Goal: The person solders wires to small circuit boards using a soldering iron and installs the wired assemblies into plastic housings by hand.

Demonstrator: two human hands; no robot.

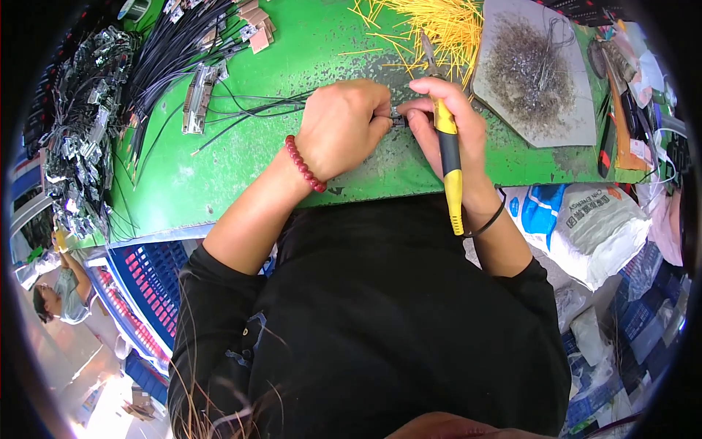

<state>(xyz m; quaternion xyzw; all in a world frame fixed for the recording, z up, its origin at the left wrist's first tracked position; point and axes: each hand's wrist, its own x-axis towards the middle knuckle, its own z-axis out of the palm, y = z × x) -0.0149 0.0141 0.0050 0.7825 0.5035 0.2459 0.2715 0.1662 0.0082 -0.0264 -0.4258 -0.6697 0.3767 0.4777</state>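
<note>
Left grip point(342, 128) closed on wires point(270, 107), right grip point(462, 128) holding iron point(449, 150); dark part point(398, 119) between both. Work looks partway: part in hand; bundle point(157, 77) left of left grip, done or not unclear.

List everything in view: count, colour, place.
bench: one, green, across top
iron: one, yellow-black, right of centre
wires: several, black, left of centre
metal part: one, silver, upper left
wire bundle: one, black, upper left
parts heap: one, silver-black, far left
sticks: many, yellow, top
board: one, grey, upper right
debris: patch, dark, on board
sack: one, white-blue, lower right
crate: one large, blue, lower left
person: one, pale top, far left
shirt: one, black, lower centre
bracelet: one, red, left wrist
left hand: one, bare, gripping wires
right hand: one, bare, holding iron
</note>
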